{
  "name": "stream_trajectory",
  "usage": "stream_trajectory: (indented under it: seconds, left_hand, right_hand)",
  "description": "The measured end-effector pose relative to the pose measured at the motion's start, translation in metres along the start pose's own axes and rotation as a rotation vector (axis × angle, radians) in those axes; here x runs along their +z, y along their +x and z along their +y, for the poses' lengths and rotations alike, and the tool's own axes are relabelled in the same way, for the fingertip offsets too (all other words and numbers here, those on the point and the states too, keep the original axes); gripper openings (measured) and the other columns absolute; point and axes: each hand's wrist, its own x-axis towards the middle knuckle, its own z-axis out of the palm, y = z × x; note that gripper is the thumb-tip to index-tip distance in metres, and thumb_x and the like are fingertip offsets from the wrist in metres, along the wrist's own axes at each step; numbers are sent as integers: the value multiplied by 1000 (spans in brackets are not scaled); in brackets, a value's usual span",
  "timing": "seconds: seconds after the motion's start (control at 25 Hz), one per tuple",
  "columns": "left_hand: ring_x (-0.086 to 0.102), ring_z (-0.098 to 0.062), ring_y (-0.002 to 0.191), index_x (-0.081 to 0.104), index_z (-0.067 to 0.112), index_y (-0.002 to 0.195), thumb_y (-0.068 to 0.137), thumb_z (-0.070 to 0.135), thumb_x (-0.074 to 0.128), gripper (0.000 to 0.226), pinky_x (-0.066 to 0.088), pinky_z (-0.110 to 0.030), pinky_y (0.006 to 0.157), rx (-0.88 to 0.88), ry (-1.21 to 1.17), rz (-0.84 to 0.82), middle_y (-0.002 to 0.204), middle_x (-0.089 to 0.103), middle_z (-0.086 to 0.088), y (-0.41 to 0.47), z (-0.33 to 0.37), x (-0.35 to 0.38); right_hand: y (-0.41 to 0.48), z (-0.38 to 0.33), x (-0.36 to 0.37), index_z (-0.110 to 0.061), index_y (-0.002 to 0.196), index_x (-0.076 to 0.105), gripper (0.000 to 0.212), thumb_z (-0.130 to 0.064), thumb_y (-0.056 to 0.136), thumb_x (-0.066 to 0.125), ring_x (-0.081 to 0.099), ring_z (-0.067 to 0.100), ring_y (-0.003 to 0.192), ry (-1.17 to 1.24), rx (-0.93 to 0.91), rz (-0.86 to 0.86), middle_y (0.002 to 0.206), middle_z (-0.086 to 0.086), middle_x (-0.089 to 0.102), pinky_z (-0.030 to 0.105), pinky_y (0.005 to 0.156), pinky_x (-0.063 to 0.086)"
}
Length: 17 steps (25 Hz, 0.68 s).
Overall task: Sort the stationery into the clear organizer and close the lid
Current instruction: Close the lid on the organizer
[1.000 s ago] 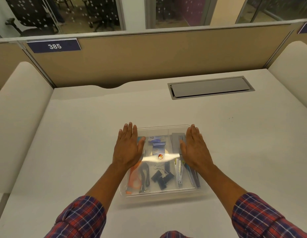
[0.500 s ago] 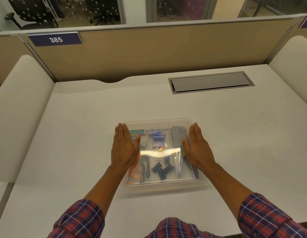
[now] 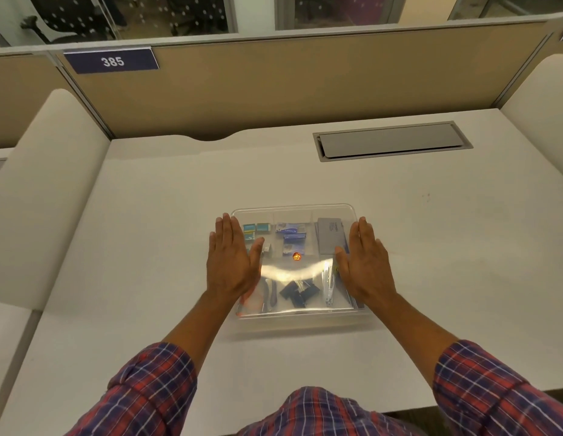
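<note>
Two hands flat, fingers straight, holding nothing: my left hand [image 3: 233,265] lies over the left edge of the clear organizer [image 3: 294,206], my right hand [image 3: 366,265] over its right edge. The lid [image 3: 292,272] is on. The organizer sits mid-way across the table [image 3: 148,247]; black binder clips [image 3: 297,294] and blue boxes [image 3: 291,231] show inside.

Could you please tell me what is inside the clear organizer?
Through the clear lid: small teal boxes, blue boxes, a flat grey box, black binder clips, pale pens. The flat left hand and right hand cover parts of both sides; glare hides a middle strip.
</note>
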Motion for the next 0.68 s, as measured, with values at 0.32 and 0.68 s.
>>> stream_trajectory:
  seconds: [0.32, 0.68]
  left_hand:
    - [-3, -29, 159, 6, 4, 162, 94, 80, 11, 102, 4, -52, 128, 63, 195, -7, 171, 3, -15, -63, 35, 13]
    - [-4, -29, 159, 9, 6, 162, 92, 82, 12, 104, 1, -53, 128, 67, 248, -14, 171, 1, -15, -65, 39, 10]
  right_hand:
    - [-53, -33, 12, -4, 159, 13, 78, -58, 102, 20, 6, 25, 156, -226, -153, 0, 169, 14, 7, 53, 124, 11]
    - [-51, -32, 18, -6, 158, 21, 81, -62, 100, 22, 12, 29, 155, -305, -168, -10, 167, 14, 18, 57, 123, 10]
